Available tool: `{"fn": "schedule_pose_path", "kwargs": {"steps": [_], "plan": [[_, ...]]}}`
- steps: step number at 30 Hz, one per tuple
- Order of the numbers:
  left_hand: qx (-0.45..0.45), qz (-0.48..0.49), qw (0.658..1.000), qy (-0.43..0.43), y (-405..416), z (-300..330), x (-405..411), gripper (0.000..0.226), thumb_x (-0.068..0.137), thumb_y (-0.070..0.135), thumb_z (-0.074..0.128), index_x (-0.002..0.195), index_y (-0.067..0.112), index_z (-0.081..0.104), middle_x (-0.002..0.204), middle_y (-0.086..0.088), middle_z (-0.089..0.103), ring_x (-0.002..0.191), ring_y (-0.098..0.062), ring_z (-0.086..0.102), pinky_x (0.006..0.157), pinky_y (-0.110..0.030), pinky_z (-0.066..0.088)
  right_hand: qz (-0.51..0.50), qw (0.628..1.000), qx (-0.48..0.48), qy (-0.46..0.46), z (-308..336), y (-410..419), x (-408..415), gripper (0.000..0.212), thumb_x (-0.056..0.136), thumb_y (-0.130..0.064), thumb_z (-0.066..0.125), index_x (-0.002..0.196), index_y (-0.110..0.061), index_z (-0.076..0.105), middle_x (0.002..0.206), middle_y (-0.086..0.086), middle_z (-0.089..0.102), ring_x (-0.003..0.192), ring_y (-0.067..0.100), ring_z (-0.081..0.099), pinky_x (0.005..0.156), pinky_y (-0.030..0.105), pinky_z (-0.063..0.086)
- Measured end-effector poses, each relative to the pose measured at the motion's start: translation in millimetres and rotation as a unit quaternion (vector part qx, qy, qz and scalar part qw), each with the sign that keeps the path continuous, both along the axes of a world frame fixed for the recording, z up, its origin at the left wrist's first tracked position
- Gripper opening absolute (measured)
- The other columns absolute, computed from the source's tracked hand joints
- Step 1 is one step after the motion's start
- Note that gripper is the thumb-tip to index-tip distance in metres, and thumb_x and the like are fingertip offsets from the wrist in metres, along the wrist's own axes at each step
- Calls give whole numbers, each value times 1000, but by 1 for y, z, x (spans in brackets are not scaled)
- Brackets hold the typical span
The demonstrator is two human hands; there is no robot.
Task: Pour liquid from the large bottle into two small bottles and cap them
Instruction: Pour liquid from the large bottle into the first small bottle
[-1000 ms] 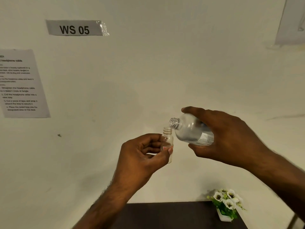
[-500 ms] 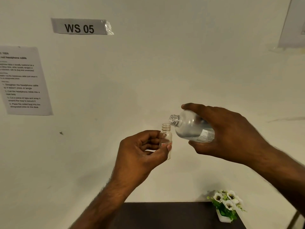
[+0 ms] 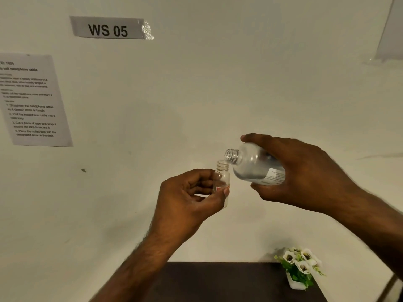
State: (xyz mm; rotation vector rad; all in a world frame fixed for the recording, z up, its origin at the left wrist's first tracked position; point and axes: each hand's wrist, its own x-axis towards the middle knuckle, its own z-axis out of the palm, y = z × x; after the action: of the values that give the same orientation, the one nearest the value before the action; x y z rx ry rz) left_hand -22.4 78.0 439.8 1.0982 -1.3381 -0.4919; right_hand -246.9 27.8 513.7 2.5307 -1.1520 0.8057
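The left hand (image 3: 187, 199) holds a small clear plastic bottle (image 3: 222, 179) upright in front of the pale wall, its grip a pinch of thumb and curled fingers around the lower body, the threaded mouth uncapped. The right hand (image 3: 305, 173) wraps its grip around a large clear plastic bottle with a white label (image 3: 255, 166), tilted on its side, its open neck just above and beside the small bottle's mouth. Below, a dark tabletop (image 3: 229, 282) carries a white pot of white flowers (image 3: 299, 267).

We see soft, even, dimmish light on the wall (image 3: 218, 94); faint shadows. Glare on the tape (image 3: 147, 30). The paper sheet's (image 3: 32, 101) print blurs; edges bow with wide-angle distortion.
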Motion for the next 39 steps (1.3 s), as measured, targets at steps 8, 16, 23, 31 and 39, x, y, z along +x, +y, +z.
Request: {"fn": "schedule_pose_path", "kwargs": {"steps": [8, 16, 23, 31, 39], "plan": [[2, 9, 1000, -10, 1, 2, -1, 29, 75, 23, 87, 103, 22, 79, 90, 9, 80, 85, -13, 78, 77, -42, 66, -14, 999, -10, 48, 11, -1, -2, 89, 66, -50, 74, 142, -58, 28, 104, -18, 62, 93, 15, 59, 73, 39, 56], [0, 2, 1000, -15, 4, 5, -4, 31, 75, 24, 87, 105, 21, 80, 90, 11, 80, 85, -8, 78, 78, -33, 66, -28, 996, -35, 81, 19, 1, -5, 87, 68, -51, 73, 142, -57, 28, 100, -17, 61, 92, 16, 59, 70, 38, 55], [11, -8, 1000, -9, 4, 4, -5, 27, 77, 20, 86, 103, 21, 80, 90, 10, 81, 85, -9, 78, 77, -32, 66, -39, 992, -37, 111, 23, -1, -6, 90, 66, -50, 75, 142, -58, 27, 101, -19, 61, 93, 14, 58, 68, 36, 54], [13, -9, 1000, -17, 3, 3, -5, 28, 77, 23, 86, 104, 22, 79, 91, 11, 81, 85, -7, 78, 76, -23, 64, -32, 991, -43, 121, 25, -3, -6, 90, 64, -48, 74, 141, -57, 30, 100, -18, 60, 92, 15, 57, 67, 37, 54], [17, -11, 1000, -12, 2, 3, -7, 29, 76, 24, 86, 104, 23, 79, 91, 11, 81, 85, -6, 78, 76, -23, 63, -23, 990, -53, 128, 28, -5, -8, 89, 63, -47, 72, 142, -57, 31, 98, -17, 60, 90, 16, 57, 66, 39, 55]]}}
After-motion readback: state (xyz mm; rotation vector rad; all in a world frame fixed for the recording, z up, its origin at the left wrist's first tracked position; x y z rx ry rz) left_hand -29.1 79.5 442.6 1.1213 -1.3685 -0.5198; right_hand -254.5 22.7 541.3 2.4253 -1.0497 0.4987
